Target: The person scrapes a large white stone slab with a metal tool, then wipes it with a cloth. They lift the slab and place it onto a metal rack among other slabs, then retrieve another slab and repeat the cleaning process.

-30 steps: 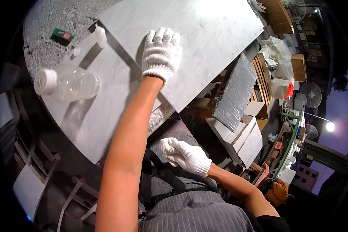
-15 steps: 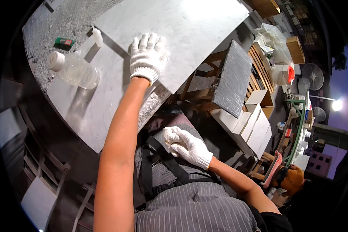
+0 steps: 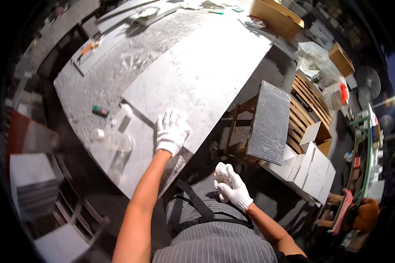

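My left hand (image 3: 172, 131), in a white knit glove, lies flat with fingers spread on a white marble-like slab (image 3: 202, 74). It is near the slab's near left corner, where the slab rests over another pale slab (image 3: 140, 168). My right hand (image 3: 233, 186), gloved alike, hangs above my striped apron (image 3: 224, 241). Its fingers bend loosely with the thumb apart, and I see nothing in them. Left of my left hand stand a clear plastic bottle (image 3: 119, 141) with a white cap and a small white bottle (image 3: 126, 109). A small green object (image 3: 101, 111) lies beyond them.
A dark grey slab (image 3: 271, 127) rests on a wooden stand to the right. Beside it are white cartons (image 3: 309, 175) and a slatted wooden pallet (image 3: 297, 114). At the far end sits a cardboard box (image 3: 278, 19). Stacked slabs (image 3: 33, 186) stand at lower left.
The view has shifted, so more of the table's far end shows. My left hand stays flat at about the same spot on the slab. My right hand stays above the apron, loosely bent.
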`<state>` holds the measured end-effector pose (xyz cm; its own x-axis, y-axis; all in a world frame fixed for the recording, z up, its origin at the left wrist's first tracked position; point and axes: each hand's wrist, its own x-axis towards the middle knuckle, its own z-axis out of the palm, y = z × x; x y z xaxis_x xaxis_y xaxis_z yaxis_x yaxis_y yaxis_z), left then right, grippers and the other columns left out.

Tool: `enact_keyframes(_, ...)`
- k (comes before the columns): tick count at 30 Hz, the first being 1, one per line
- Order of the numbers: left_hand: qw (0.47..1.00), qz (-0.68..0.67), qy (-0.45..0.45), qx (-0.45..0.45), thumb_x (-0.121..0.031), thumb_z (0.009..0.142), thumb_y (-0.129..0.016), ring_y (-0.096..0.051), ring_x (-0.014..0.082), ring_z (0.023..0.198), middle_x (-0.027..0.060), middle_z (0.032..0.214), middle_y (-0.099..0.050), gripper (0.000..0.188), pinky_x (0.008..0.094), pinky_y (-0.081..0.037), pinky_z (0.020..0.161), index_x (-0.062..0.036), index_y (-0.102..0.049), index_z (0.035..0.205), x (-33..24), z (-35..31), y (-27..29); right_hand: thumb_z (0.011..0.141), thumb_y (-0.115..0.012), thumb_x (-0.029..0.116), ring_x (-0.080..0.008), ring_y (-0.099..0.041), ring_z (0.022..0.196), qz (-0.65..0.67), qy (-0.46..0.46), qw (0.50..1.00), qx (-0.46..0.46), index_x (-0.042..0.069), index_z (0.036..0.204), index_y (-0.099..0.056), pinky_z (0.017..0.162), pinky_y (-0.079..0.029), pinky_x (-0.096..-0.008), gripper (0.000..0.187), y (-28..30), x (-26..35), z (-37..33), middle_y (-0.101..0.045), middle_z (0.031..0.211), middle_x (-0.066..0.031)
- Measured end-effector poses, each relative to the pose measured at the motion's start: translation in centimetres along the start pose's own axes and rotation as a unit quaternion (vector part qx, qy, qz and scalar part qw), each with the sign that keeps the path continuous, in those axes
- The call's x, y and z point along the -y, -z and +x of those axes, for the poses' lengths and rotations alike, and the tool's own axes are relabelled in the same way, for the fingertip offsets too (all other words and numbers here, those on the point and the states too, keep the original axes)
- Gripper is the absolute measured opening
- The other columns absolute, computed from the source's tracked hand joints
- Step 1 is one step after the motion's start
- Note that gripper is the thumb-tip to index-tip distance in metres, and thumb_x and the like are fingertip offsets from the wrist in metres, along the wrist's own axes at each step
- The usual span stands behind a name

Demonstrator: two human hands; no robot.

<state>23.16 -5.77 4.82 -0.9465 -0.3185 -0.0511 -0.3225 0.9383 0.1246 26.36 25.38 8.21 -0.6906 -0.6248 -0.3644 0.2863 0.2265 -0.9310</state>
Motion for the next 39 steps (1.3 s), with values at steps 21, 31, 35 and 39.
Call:
enact_keyframes(21, 0.996, 0.001, 0.082, -0.032, -0.049, 0.096, -0.044, -0.030, 0.0333, 0.141, 0.0169, 0.151, -0.035, 0.059, 0.0542, -0.016, 0.116, -0.0163, -0.043, 0.145, -5.5, 4.9, 0.6, 0.092, -0.054, 0.010, -0.0033, -0.048, 0.063, 0.123, 0.094, 0.982, 0.107, 0.004, 0.119, -0.048, 0.052, -0.040, -0.0169, 0.028, 5.0, 18.5, 34.9, -0.051, 0.085, 0.0022)
enact_keyframes(31, 0.994, -0.014, 0.103, -0.027, -0.036, 0.093, -0.050, -0.034, 0.0295, 0.138, 0.0089, 0.148, -0.041, 0.051, 0.0493, -0.023, 0.115, -0.0163, -0.048, 0.140, -5.3, 5.7, 0.8, 0.093, -0.058, 0.030, -0.0409, -0.049, 0.121, -0.412, 0.411, 0.813, 0.012, 0.002, 0.147, -0.034, 0.106, -0.037, -0.0478, 0.065, 5.2, 16.7, 44.3, -0.050, 0.135, -0.0233)
enact_keyframes(35, 0.984, -0.034, 0.104, -0.138, -0.032, 0.091, -0.054, -0.038, 0.0255, 0.134, 0.0082, 0.142, -0.046, 0.047, 0.0477, -0.022, 0.115, -0.0167, -0.053, 0.136, -5.0, 4.6, -0.3, 0.090, -0.056, 0.042, -0.0357, -0.043, 0.130, -0.558, 0.450, 0.687, 0.121, 0.012, 0.131, -0.055, 0.111, -0.028, -0.0550, 0.051, 9.2, 11.0, 35.9, -0.049, 0.137, -0.0117)
enact_keyframes(39, 0.982, -0.053, 0.103, -0.149, -0.031, 0.091, -0.055, -0.040, 0.0268, 0.133, 0.0086, 0.141, -0.048, 0.045, 0.0473, -0.025, 0.114, -0.0157, -0.054, 0.134, -4.9, 4.5, -1.0, 0.093, -0.051, 0.041, -0.0348, -0.034, 0.139, -0.601, 0.337, 0.718, 0.101, 0.016, 0.134, -0.055, 0.117, -0.020, -0.0512, 0.047, 12.8, 11.4, 33.3, -0.045, 0.145, -0.0097)
